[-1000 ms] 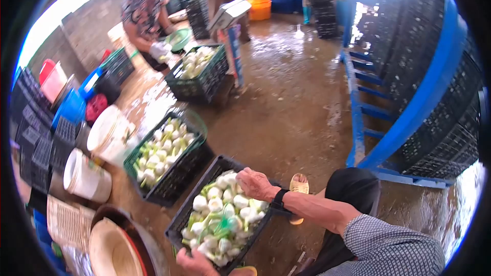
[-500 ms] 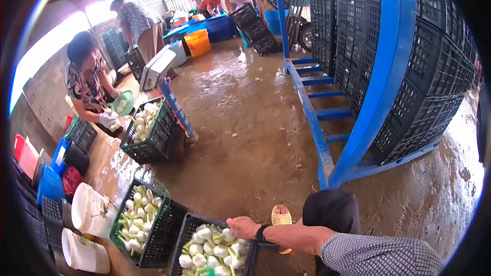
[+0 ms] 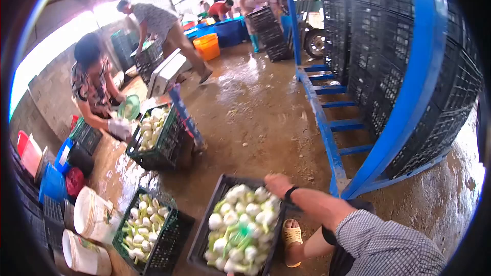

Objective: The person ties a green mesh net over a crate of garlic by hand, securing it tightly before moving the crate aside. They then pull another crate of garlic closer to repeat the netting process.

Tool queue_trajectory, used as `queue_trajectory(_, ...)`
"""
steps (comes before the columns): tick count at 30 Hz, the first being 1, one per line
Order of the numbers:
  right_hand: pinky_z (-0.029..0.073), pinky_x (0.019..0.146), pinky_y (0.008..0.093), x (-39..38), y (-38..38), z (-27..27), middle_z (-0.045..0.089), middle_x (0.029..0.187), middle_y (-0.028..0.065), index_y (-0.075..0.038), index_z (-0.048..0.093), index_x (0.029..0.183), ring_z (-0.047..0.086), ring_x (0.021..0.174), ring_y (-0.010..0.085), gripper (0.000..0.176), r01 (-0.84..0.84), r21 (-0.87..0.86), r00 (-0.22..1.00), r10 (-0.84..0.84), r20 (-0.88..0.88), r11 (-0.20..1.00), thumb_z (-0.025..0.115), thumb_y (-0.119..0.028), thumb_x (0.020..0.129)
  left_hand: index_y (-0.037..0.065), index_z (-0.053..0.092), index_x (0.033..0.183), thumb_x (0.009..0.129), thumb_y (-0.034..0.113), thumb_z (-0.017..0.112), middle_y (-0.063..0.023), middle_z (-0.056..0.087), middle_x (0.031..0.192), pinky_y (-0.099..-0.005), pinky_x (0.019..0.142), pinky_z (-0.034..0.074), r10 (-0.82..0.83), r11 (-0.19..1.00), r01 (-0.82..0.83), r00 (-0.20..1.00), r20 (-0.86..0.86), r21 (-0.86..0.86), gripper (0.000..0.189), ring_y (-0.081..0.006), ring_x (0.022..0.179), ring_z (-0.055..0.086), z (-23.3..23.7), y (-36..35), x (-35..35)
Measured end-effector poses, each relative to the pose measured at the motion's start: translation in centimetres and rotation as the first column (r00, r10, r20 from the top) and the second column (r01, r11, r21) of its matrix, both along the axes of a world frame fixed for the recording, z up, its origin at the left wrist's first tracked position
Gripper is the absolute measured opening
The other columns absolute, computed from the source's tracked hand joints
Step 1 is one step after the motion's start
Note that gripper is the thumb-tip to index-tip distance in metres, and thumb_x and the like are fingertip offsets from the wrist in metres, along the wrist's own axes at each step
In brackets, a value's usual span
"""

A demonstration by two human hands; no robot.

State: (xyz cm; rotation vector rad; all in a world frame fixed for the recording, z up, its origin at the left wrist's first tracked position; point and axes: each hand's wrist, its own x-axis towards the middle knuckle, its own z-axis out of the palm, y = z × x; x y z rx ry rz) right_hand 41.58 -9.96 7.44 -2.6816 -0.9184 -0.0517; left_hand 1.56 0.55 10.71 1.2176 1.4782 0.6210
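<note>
My right hand point(image 3: 277, 186), with a dark band on the wrist, has its fingers wrapped around the upper right rim of a black plastic crate point(image 3: 223, 183). Fresh garlic bulbs point(image 3: 240, 220) with short green stems fill this crate, and a green patch shows among them. The crate tilts a little and looks slightly blurred. My left hand is out of sight. Just left of the held crate stands a green-and-black crate point(image 3: 174, 220) that also holds garlic.
A scale point(image 3: 162, 75) stands near another garlic crate point(image 3: 176, 140), where a gloved person point(image 3: 92, 87) crouches. White buckets point(image 3: 87, 253) line the left. A blue rack point(image 3: 325, 133) with stacked black crates point(image 3: 378, 46) stands right. Other people work behind on wet floor.
The crate in my right hand has moved up and right, away from the neighbouring crate. At the back left, a person has stepped out to the right, leaning over a dark crate.
</note>
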Motion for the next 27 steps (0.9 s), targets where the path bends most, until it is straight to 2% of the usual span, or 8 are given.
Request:
queue_trajectory(2, 0.055, 0.070, 0.0412, 3.0, -2.8, 1.7, 0.070, 0.089, 0.0115, -0.010, 0.068, 0.088, 0.069, 0.087, 0.0278, 0.014, 0.147, -0.183, 0.976, -0.113, 0.185, 0.972, 0.058, -0.018, 0.084, -0.005, 0.061, 0.090, 0.071, 0.014, 0.072, -0.0142, 0.062, 0.081, -0.0410, 0.068, 0.049, -0.002, 0.985, 0.008, 0.999, 0.036, -0.171, 0.029, -0.0258, 0.070, 0.058, -0.5, -0.1, 5.8)
queue_trajectory(3, 0.054, 0.071, 0.0411, 4.2, -4.1, 2.1, 0.068, 0.092, 0.0110, -0.012, 0.069, 0.089, 0.067, 0.090, 0.0275, 0.014, 0.286, -0.270, 0.934, -0.204, 0.293, 0.920, 0.060, -0.019, 0.082, -0.008, 0.060, 0.085, 0.072, 0.014, 0.072, -0.0112, 0.063, 0.078, -0.0406, 0.067, 0.048, -0.210, 0.978, 0.198, 0.943, -0.257, -0.072, 0.028, -0.0209, 0.069, 0.054, -0.8, -0.1, 7.4)
queue_trajectory(4, 0.051, 0.073, 0.0417, 4.0, -5.1, 4.1, 0.066, 0.092, 0.0100, -0.012, 0.068, 0.087, 0.064, 0.092, 0.0250, 0.013, 0.339, -0.343, 0.909, -0.211, 0.360, 0.876, 0.060, -0.019, 0.081, -0.010, 0.063, 0.082, 0.074, 0.025, 0.074, -0.0161, 0.068, 0.082, -0.0434, 0.070, 0.049, -0.185, 0.983, 0.185, 0.982, 0.033, 0.022, 0.038, -0.0219, 0.072, 0.059, -2.9, -0.9, 9.3)
queue_trajectory(9, 0.045, 0.085, 0.0502, 3.5, -6.2, 4.5, 0.059, 0.104, 0.0193, -0.006, 0.064, 0.101, 0.056, 0.100, 0.0389, 0.024, 0.090, 0.200, 0.980, -0.123, 0.158, 0.976, 0.063, -0.019, 0.081, -0.005, 0.064, 0.101, 0.083, 0.036, 0.069, -0.0210, 0.069, 0.092, -0.0423, 0.079, 0.050, -0.571, 0.821, 0.551, 0.802, 0.175, 0.153, 0.045, -0.0300, 0.086, 0.067, -7.1, 0.2, 16.2)
queue_trajectory(14, 0.043, 0.093, 0.0470, -5.2, -0.3, 8.7, 0.058, 0.111, 0.0189, -0.004, 0.059, 0.107, 0.054, 0.106, 0.0384, 0.029, -0.441, 0.269, 0.888, 0.373, 0.267, 0.856, 0.066, -0.012, 0.080, -0.003, 0.064, 0.104, 0.085, 0.035, 0.068, -0.0206, 0.068, 0.097, -0.0405, 0.080, 0.050, -0.607, 0.760, 0.650, 0.701, 0.374, 0.015, 0.043, -0.0329, 0.091, 0.066, -5.5, 2.8, 13.0)
queue_trajectory(18, 0.043, 0.093, 0.0472, -12.8, 2.6, 8.0, 0.055, 0.115, 0.0207, -0.003, 0.055, 0.112, 0.052, 0.107, 0.0400, 0.039, -0.563, 0.257, 0.818, 0.574, 0.037, 0.786, 0.069, -0.018, 0.079, -0.001, 0.066, 0.107, 0.081, 0.028, 0.069, -0.0214, 0.068, 0.103, -0.0392, 0.085, 0.052, -0.578, 0.733, 0.564, 0.811, -0.090, 0.381, 0.039, -0.0333, 0.097, 0.066, -5.4, 9.5, 6.8)
queue_trajectory(22, 0.043, 0.094, 0.0486, -17.0, 3.4, 4.7, 0.046, 0.123, 0.0244, -0.004, 0.051, 0.123, 0.050, 0.108, 0.0440, 0.050, -0.601, 0.270, 0.782, 0.623, 0.007, 0.752, 0.071, -0.014, 0.077, 0.001, 0.061, 0.103, 0.072, 0.015, 0.071, -0.0191, 0.062, 0.107, -0.0434, 0.092, 0.046, -0.255, 0.651, 0.510, 0.844, -0.471, 0.562, 0.035, -0.0360, 0.104, 0.057, -3.0, 18.6, 0.2)
queue_trajectory(27, 0.042, 0.095, 0.0490, -17.0, 4.0, 4.1, 0.044, 0.126, 0.0251, -0.005, 0.050, 0.123, 0.049, 0.109, 0.0449, 0.049, -0.573, 0.186, 0.800, 0.594, -0.087, 0.798, 0.068, -0.008, 0.077, 0.004, 0.054, 0.113, 0.071, 0.010, 0.072, -0.0167, 0.053, 0.119, -0.0466, 0.093, 0.042, 0.016, 0.381, 0.691, 0.659, -0.752, 0.614, 0.046, -0.0347, 0.115, 0.050, 2.4, 26.9, -1.0)
